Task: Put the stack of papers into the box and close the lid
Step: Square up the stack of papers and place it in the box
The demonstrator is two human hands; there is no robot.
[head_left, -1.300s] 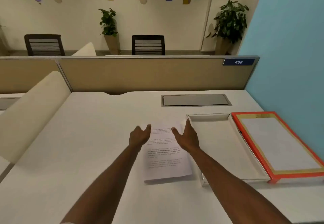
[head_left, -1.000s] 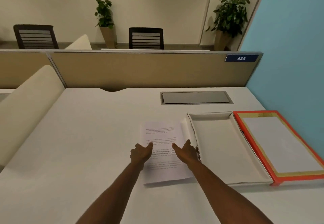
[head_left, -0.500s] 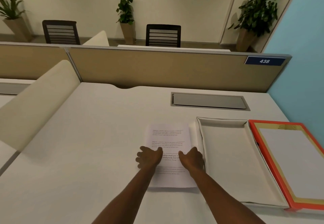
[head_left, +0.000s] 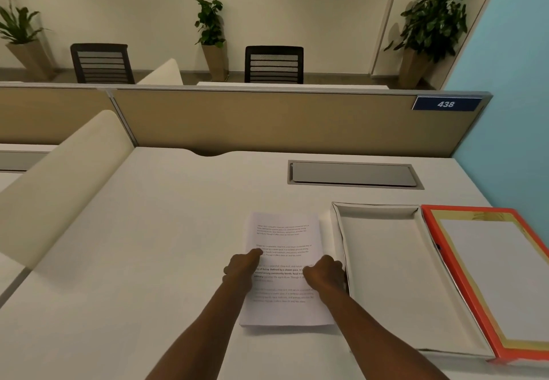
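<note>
paper: white printed sheets, a thin stack of papers (head_left: 283,269) lying flat on the desk (head_left: 148,246), just left of the box (head_left: 395,275), not yet inside.
box: shallow, cream inside, open & w/ nothing in it; long side runs parallel to the stack.
lid: orange-edged lid (head_left: 490,278) lies inside-up, touching the box's right side.
left hand: left hand (head_left: 242,269) curled over the stack's left edge, thumb on top of the page; whether fingers are under yet, can't tell.
right hand: right hand (head_left: 325,274) curled at the right edge, close against the box wall; same doubt re: grip.
handling: prob. light, floppy, sheets slide on each other; will sag or fan out if pinched at one corner.
hold: both long edges, mid-length, thumbs on top & fingers beneath, keep it level.
risk: little room betw. right edge & box wall for fingers.
</note>
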